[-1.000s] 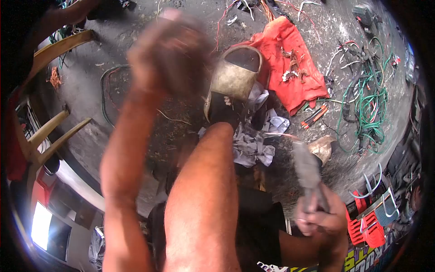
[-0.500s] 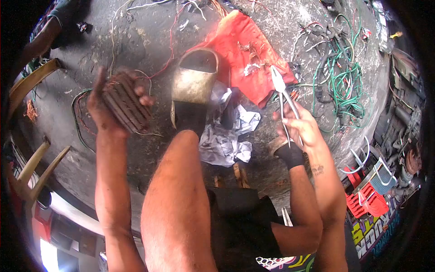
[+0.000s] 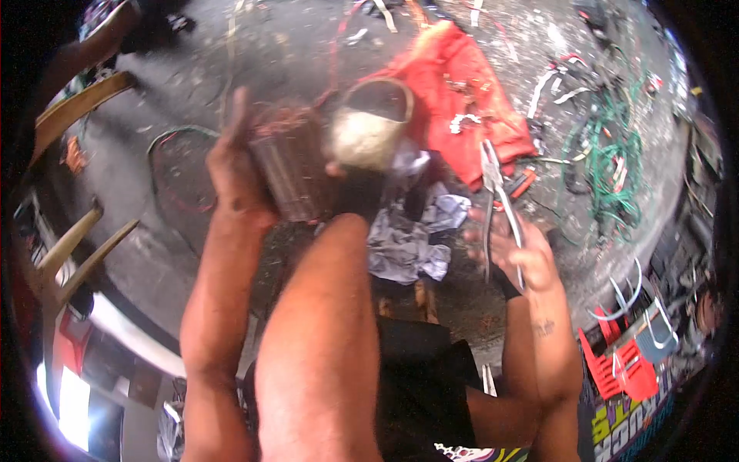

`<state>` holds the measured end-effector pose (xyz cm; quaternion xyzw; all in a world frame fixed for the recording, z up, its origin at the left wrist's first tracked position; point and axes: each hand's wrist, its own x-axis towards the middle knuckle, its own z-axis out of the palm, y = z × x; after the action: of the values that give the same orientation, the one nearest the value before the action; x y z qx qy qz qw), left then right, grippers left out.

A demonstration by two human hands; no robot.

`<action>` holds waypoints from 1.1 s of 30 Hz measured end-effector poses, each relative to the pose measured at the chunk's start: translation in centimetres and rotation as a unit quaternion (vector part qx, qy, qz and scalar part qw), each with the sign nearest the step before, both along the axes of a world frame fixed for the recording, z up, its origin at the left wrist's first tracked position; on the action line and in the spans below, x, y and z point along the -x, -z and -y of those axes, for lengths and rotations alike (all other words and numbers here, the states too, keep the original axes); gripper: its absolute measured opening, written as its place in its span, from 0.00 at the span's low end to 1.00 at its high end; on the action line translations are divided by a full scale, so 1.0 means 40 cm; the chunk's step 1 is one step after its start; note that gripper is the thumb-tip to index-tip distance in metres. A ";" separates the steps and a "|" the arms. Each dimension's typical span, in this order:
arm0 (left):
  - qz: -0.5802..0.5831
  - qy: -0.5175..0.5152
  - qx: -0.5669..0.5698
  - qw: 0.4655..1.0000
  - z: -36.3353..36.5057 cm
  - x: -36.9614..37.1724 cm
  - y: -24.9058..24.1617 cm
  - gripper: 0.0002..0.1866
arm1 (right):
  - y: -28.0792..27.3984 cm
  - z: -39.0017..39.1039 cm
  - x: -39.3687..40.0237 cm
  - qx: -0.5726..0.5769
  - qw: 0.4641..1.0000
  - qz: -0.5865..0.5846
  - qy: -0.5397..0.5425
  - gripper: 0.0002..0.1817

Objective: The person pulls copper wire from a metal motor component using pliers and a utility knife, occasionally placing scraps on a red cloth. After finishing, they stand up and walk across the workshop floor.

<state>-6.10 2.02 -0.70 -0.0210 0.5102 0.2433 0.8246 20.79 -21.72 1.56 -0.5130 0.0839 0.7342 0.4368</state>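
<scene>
Nearest the camera a bare knee [image 3: 331,323] rises mid-frame, and everything else is placed from it. Just left of the knee and above it, the left hand [image 3: 235,173] is wrapped around a dark ribbed block [image 3: 292,165], a rusty laminated core with copper winding showing at its top; the fingers are closed on it and it is held up off the floor. Right of the knee, the right hand [image 3: 512,250] is closed around the handles of a pair of long-nose pliers [image 3: 496,192], whose tip points away from the body; whether the tip is parted or closed is too blurred to tell. The two hands are well apart, with the knee between them.

Beyond the knee a grey crumpled rag [image 3: 412,242] lies on the concrete floor [image 3: 192,69], then a worn sandal [image 3: 369,127], then a red cloth [image 3: 477,100] scattered with wire scraps. Further right of the knee a tangle of green wires [image 3: 616,158] spreads over the floor.

The block looks heavy and is gripped one-handed, so a slip would probably drop it onto the leg or foot below. The plier tip, if it skids off the winding, could jab the holding fingers, and loose copper strands could prick the skin. The frame is motion-blurred, so aim may be unsteady.
</scene>
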 end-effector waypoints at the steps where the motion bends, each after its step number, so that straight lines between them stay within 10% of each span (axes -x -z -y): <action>1: -0.015 -0.004 -0.004 1.000 0.006 0.004 -0.004 0.38 | -0.026 -0.014 0.018 -0.004 1.000 -0.015 -0.004 0.47; 6: 0.100 0.184 -0.235 0.949 0.017 -0.015 -0.009 0.41 | -0.214 -0.117 0.074 0.025 0.985 -0.066 -0.157 0.18; 10: 0.061 0.270 -0.337 0.900 0.010 -0.036 -0.025 0.43 | -0.281 -0.189 0.080 -0.031 0.960 -0.063 -0.270 0.16; 20: -0.009 0.294 -0.437 0.850 0.006 -0.035 -0.051 0.50 | -0.311 -0.196 0.083 0.017 0.938 -0.319 -0.137 0.21; 33: -0.071 0.321 -0.548 0.769 -0.017 -0.015 -0.076 0.50 | -0.323 -0.186 0.102 0.042 0.922 -0.377 -0.076 0.20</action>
<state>-5.51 2.70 2.32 0.6172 0.3245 0.2032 0.6873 16.71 -14.26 14.47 -0.2206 0.2339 0.9002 0.2936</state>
